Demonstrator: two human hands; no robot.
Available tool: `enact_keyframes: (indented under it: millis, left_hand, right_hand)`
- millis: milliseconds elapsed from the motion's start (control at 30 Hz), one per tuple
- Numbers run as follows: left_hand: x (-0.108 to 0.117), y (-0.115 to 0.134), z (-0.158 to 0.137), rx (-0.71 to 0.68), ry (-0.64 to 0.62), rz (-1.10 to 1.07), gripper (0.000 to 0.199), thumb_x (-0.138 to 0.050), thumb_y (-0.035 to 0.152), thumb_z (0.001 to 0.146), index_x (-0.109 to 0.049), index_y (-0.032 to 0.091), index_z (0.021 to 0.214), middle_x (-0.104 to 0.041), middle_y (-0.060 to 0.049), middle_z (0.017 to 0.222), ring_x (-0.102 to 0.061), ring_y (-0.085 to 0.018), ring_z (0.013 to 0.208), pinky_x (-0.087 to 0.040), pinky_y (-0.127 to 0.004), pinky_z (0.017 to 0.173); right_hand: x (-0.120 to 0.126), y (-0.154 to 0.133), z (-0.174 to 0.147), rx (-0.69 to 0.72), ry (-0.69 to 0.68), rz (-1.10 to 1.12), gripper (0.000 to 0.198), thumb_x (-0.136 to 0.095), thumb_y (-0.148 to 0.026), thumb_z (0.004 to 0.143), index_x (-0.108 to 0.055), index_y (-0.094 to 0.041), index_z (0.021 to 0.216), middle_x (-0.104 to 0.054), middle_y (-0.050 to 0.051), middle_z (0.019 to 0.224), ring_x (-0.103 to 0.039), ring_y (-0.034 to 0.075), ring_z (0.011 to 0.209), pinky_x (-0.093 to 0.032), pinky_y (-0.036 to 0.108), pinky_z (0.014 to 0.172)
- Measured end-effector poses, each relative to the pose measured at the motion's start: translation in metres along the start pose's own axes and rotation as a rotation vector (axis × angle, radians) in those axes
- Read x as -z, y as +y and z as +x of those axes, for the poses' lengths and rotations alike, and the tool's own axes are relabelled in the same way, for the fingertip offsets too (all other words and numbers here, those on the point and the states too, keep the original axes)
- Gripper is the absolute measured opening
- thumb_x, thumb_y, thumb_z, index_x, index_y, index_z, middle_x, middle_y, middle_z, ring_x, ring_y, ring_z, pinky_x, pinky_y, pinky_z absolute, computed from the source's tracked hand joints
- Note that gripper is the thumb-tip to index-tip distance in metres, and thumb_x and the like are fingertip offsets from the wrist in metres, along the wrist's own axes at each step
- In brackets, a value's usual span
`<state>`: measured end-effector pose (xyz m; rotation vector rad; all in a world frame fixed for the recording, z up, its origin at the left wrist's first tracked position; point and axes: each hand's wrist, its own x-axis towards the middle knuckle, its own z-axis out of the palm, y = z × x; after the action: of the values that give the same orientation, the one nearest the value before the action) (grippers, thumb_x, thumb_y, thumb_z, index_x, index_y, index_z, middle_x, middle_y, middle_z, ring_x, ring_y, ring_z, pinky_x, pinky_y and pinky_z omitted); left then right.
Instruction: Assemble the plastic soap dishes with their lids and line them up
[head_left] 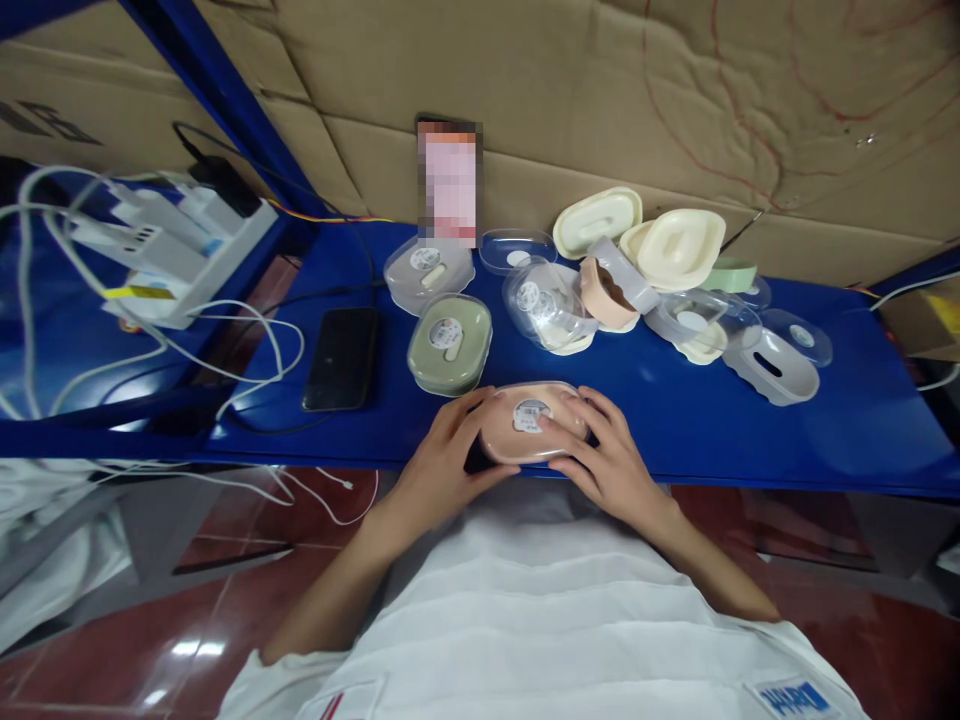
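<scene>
In the head view, the pink box (501, 428) is at the front edge of the counter (637, 425), near mid-length, its long side roughly parallel to that edge and its label (532, 415) facing up. Whether its underside rests on the surface cannot be told. The left hand (444, 455) grips the left end; the right hand (616, 458) grips the right end, its fingers (574, 440) laid across the top beside the label. Both thumbs bear on the near side. The step in hand is judged to be steadying the box between two hands. Maintain even pressure at both ends and keep the box level. Press at the rim rather than the middle, since the clear top may flex. Keep fingertips off the label to avoid lifting it. Work slightly inboard of the front edge to reduce the risk of a drop. Maintain clearance from the green box (435, 345), just beyond the left hand.
</scene>
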<state>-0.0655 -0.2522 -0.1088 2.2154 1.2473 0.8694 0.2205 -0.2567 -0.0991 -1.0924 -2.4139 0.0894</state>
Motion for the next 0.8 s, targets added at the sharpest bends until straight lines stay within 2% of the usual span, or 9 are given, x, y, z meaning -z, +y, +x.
enact_keyframes:
  millis: [133,233,333,400,467,600,700,800]
  left_hand:
    - [-0.001,0.002,0.0,-0.021,0.023,0.024,0.083,-0.08,0.045,0.097,-0.035,0.033,0.166,-0.054,-0.013,0.156,-0.056,-0.033,0.146,-0.051,-0.052,0.122]
    - [-0.005,0.003,-0.005,-0.037,0.093,0.148,0.081,-0.079,0.046,0.096,-0.038,0.03,0.165,-0.059,-0.016,0.151,-0.059,-0.035,0.14,-0.051,-0.053,0.117]
    - [-0.009,0.002,-0.01,-0.056,0.285,0.393,0.076,-0.084,0.054,0.09,-0.053,0.027,0.154,-0.06,-0.019,0.148,-0.058,-0.042,0.139,-0.039,-0.064,0.121]
    - [-0.011,0.001,-0.01,-0.074,0.388,0.502,0.072,-0.086,0.059,0.086,-0.059,0.026,0.145,-0.057,-0.02,0.151,-0.053,-0.046,0.143,-0.026,-0.071,0.126]
    - [-0.011,0.0,-0.006,-0.071,0.437,0.549,0.07,-0.086,0.061,0.085,-0.059,0.024,0.138,-0.055,-0.021,0.154,-0.048,-0.048,0.149,-0.017,-0.076,0.127]
    - [-0.011,0.001,0.005,0.009,0.487,0.569,0.067,-0.083,0.061,0.087,-0.055,0.022,0.134,-0.053,-0.023,0.157,-0.043,-0.049,0.154,-0.007,-0.082,0.127]
    - [-0.01,0.0,0.011,0.053,0.496,0.553,0.067,-0.083,0.058,0.088,-0.052,0.021,0.134,-0.054,-0.024,0.155,-0.044,-0.048,0.154,-0.007,-0.082,0.127]
    - [-0.007,-0.002,0.013,0.061,0.501,0.558,0.064,-0.083,0.054,0.089,-0.052,0.019,0.133,-0.056,-0.026,0.152,-0.047,-0.047,0.152,-0.01,-0.081,0.126]
  right_hand:
    - [0.0,0.0,0.0,0.009,-0.024,-0.034,0.056,-0.066,-0.038,0.105,-0.054,-0.034,0.16,-0.053,0.014,0.164,-0.039,0.04,0.158,-0.05,0.065,0.119]
    - [-0.001,0.0,0.001,-0.005,-0.073,-0.041,0.066,-0.062,-0.036,0.108,-0.038,-0.035,0.17,-0.044,0.014,0.172,-0.032,0.04,0.164,-0.045,0.067,0.123]
    - [-0.003,0.0,0.003,-0.059,-0.097,-0.029,0.079,-0.056,-0.032,0.11,-0.013,-0.032,0.177,-0.029,0.016,0.179,-0.024,0.037,0.168,-0.039,0.068,0.127]
    - [-0.004,-0.001,0.004,-0.08,-0.1,-0.019,0.084,-0.056,-0.032,0.11,-0.005,-0.031,0.177,-0.022,0.017,0.181,-0.023,0.037,0.168,-0.038,0.067,0.129]
    - [-0.004,-0.003,0.004,-0.076,-0.113,-0.014,0.084,-0.056,-0.033,0.11,-0.006,-0.03,0.177,-0.021,0.019,0.181,-0.026,0.037,0.167,-0.039,0.066,0.129]
    - [-0.001,-0.004,0.004,-0.067,-0.151,-0.008,0.074,-0.055,-0.034,0.111,-0.021,-0.028,0.176,-0.024,0.018,0.18,-0.032,0.036,0.165,-0.042,0.064,0.127]
    - [0.009,0.006,0.011,-0.011,-0.137,-0.039,0.066,-0.053,-0.027,0.11,-0.031,-0.028,0.173,-0.033,0.015,0.178,-0.036,0.034,0.164,-0.041,0.062,0.128]
    - [0.022,0.024,0.036,0.051,-0.087,-0.149,0.064,-0.054,-0.019,0.108,-0.04,-0.028,0.169,-0.044,0.012,0.172,-0.039,0.034,0.162,-0.037,0.064,0.13]
